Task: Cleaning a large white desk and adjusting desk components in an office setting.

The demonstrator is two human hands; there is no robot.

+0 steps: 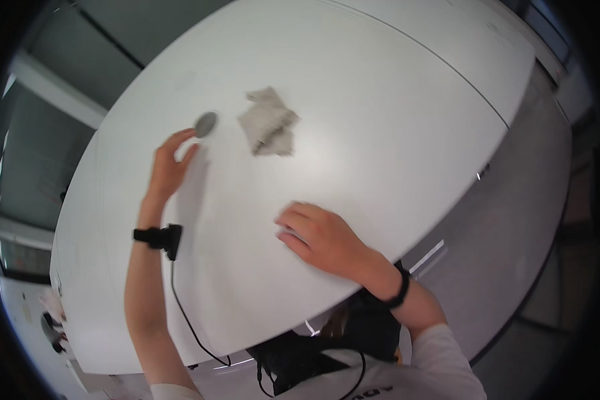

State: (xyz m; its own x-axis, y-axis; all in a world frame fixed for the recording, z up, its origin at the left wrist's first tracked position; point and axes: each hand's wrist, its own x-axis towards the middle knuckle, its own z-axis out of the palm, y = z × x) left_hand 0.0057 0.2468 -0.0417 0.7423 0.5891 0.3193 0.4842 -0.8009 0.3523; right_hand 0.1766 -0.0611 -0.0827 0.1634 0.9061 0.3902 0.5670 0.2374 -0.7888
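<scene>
My left hand (171,162) reaches over the white table (380,125), thumb and fingers apart. Its fingertips are at the near left edge of a small grey round disc (206,124); whether they press on it is hard to see. The disc appears to lie flat. To its right rests a crumpled beige cloth (269,122), slightly blurred, with folds and a darker crease. Nearer to my body, my right hand (322,237) hovers over or rests on the tabletop, fingers loosely bent with a gap to the thumb. It holds nothing that I can see, and it is apart from the cloth.
A black strap with a small device (161,240) is on my left wrist, its cable (187,315) trailing towards my body. A black band (402,289) circles my right wrist. The table's near edge runs before my torso; a seam (445,60) crosses its far right. Grey floor (510,210) lies beyond.
</scene>
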